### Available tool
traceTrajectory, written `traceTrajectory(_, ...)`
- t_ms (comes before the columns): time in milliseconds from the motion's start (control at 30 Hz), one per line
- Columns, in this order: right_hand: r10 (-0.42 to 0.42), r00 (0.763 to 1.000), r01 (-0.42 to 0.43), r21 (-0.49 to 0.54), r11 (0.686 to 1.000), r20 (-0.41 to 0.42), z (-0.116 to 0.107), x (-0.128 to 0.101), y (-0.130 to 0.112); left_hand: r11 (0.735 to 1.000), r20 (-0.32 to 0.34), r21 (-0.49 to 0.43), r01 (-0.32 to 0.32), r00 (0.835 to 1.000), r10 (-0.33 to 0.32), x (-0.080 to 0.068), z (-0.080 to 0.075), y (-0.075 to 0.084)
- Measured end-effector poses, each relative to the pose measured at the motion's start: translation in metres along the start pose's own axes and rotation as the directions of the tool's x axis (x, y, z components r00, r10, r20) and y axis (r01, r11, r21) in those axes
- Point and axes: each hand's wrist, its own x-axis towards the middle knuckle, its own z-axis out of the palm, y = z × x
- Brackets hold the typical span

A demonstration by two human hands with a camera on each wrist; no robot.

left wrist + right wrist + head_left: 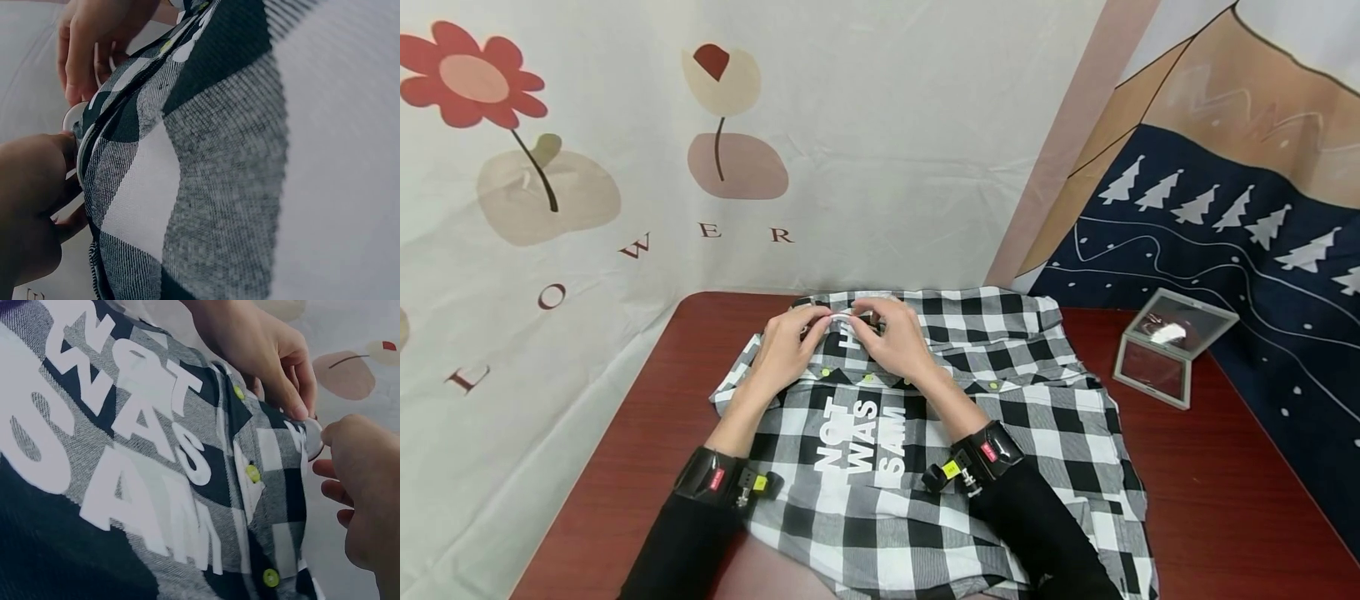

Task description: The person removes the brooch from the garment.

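Observation:
A black-and-white checked shirt (940, 467) with white lettering and yellow-green buttons lies spread on the table. At its far edge, both hands pinch a small round white thing (314, 439) with a dark rim, pressed close against the cloth. My left hand (786, 346) grips it from the left, fingertips right at the shirt's edge. From the other side my right hand (895, 337) holds it between thumb and fingers. In the left wrist view, the round white thing (74, 119) is partly hidden by fingertips; what exactly it is I cannot tell.
A folding mirror (1189, 371) stands opened on the right side of the reddish-brown table (1240, 483). Behind the table hangs a pale flower-print cloth (887, 167), with a dark blue tree-print cloth (1210, 258) to the right.

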Motion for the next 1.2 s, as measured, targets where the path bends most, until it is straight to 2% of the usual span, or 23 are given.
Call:
traceTrajectory(167, -0.121, 0.993, 0.12, -0.176, 0.977, 0.007, -0.005, 0.002, -0.009, 0.984, 0.003, 0.139, -0.115, 0.993, 0.116, 0.001, -0.003, 0.005)
traceTrajectory(267, -0.164, 0.986, 0.166, -0.257, 0.952, 0.027, -0.006, 0.001, -0.013, 0.947, 0.005, 0.254, -0.197, 0.979, 0.203, 0.001, -0.004, 0.007)
traceTrajectory(400, -0.223, 0.974, 0.227, -0.331, 0.916, 0.051, -0.005, -0.001, -0.015, 0.882, 0.016, 0.384, -0.273, 0.957, 0.29, 0.0, -0.004, 0.01)
traceTrajectory(533, -0.282, 0.958, 0.278, -0.375, 0.884, 0.044, -0.003, -0.002, -0.015, 0.831, 0.034, 0.457, -0.317, 0.94, 0.34, -0.001, -0.004, 0.012)
traceTrajectory(667, -0.32, 0.947, 0.302, -0.39, 0.87, 0.02, 0.0, -0.002, -0.013, 0.804, 0.04, 0.486, -0.342, 0.928, 0.37, -0.002, -0.004, 0.013)
traceTrajectory(800, -0.331, 0.944, 0.306, -0.389, 0.869, 0.005, 0.0, -0.003, -0.013, 0.799, 0.041, 0.493, -0.344, 0.927, 0.373, -0.002, -0.004, 0.014)
traceTrajectory(1067, -0.346, 0.938, 0.313, -0.367, 0.876, -0.026, 0.001, -0.003, -0.013, 0.824, 0.044, 0.462, -0.329, 0.936, 0.35, -0.001, -0.005, 0.016)
traceTrajectory(1133, -0.347, 0.937, 0.313, -0.361, 0.878, -0.03, 0.001, -0.002, -0.013, 0.841, 0.045, 0.437, -0.321, 0.941, 0.336, -0.001, -0.006, 0.016)
traceTrajectory(1200, -0.345, 0.938, 0.312, -0.356, 0.881, -0.033, 0.001, -0.002, -0.013, 0.871, 0.043, 0.387, -0.303, 0.949, 0.312, 0.0, -0.008, 0.016)
